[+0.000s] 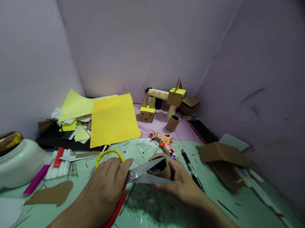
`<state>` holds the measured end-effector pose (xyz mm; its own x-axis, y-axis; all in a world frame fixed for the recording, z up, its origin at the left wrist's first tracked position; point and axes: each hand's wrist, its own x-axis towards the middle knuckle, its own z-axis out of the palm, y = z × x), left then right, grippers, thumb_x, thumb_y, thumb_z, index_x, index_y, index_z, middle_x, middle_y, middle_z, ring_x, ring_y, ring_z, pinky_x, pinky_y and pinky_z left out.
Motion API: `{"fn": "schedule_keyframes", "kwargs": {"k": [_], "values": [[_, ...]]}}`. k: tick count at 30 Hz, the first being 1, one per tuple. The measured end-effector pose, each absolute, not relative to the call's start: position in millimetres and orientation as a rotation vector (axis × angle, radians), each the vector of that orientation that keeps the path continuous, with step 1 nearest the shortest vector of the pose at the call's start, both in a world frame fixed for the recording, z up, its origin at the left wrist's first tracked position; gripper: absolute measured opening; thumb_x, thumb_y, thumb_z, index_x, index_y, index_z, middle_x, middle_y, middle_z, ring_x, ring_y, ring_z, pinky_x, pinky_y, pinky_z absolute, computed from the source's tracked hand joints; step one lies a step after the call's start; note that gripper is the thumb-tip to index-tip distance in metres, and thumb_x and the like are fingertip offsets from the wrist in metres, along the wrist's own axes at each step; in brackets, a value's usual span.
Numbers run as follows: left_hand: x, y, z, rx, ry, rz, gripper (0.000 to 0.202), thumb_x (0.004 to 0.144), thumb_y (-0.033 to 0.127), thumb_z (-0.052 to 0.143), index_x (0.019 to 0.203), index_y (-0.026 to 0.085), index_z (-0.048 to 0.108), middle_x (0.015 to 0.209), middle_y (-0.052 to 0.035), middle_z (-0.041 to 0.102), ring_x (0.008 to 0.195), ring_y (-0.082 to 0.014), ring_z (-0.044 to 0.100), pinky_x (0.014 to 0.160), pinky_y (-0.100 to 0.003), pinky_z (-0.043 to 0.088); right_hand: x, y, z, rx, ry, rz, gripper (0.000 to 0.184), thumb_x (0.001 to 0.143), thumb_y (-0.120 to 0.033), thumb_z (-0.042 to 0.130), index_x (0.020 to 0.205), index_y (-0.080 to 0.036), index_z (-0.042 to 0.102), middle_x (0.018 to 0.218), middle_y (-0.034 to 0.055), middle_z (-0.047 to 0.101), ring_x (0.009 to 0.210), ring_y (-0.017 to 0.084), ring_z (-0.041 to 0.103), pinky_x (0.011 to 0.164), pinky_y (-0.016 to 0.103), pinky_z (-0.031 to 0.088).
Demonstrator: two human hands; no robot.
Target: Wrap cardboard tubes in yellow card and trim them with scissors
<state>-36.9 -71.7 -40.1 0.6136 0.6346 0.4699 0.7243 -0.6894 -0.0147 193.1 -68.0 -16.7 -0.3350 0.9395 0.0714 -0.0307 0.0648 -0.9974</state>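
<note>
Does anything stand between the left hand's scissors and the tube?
Nothing visible: the open scissors in the left hand cross the tube. The right hand, holding it, is close by the lower blade.

Green tabletop bearing 1 black pen, cardboard scrap, markers.

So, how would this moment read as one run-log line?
left hand: holding open scissors | right hand: holding cardboard tube | scissors: at tube's mouth | cut: cannot tell
</note>
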Motion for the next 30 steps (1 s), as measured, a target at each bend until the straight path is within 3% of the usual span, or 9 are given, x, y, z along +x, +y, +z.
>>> {"fn": "schedule_keyframes", "kwargs": {"k": [11,25,30], "values": [[-34,-75,-41,-2.641,-1.172,-0.546,0.047,0.086,0.000,0.034,0.132,0.008,0.035,0.101,-0.0156,0.054,0.090,-0.0273,0.051,0.077,-0.048,0.049,187,-69,-15,-0.992,-1.424,1.449,0.038,0.058,-0.022,0.075,0.092,-0.020,0.059,0.079,-0.0013,0.057,0.071,0.015,0.050,0.065,0.027,0.041],[-34,-71,-44,-2.588,-1.073,-0.466,0.039,0.085,0.000,0.037,0.122,0.008,0.041,0.088,-0.0129,0.055,0.076,-0.0258,0.054,0.064,-0.043,0.050,190,-69,-12,-1.070,-1.508,1.441,0.028,0.060,-0.020,0.070,0.086,-0.017,0.059,0.075,-0.0015,0.055,0.069,0.015,0.048,0.062,0.025,0.038],[-44,-65,-30,-2.666,-1.105,-0.490,0.038,0.087,0.002,0.031,0.123,0.009,0.042,0.087,-0.0121,0.059,0.075,-0.0250,0.058,0.063,-0.041,0.052,205,-63,-9,-1.040,-1.519,1.312,0.038,0.061,-0.023,0.073,0.097,-0.019,0.060,0.082,-0.0006,0.059,0.074,0.017,0.052,0.065,0.026,0.039]]}}
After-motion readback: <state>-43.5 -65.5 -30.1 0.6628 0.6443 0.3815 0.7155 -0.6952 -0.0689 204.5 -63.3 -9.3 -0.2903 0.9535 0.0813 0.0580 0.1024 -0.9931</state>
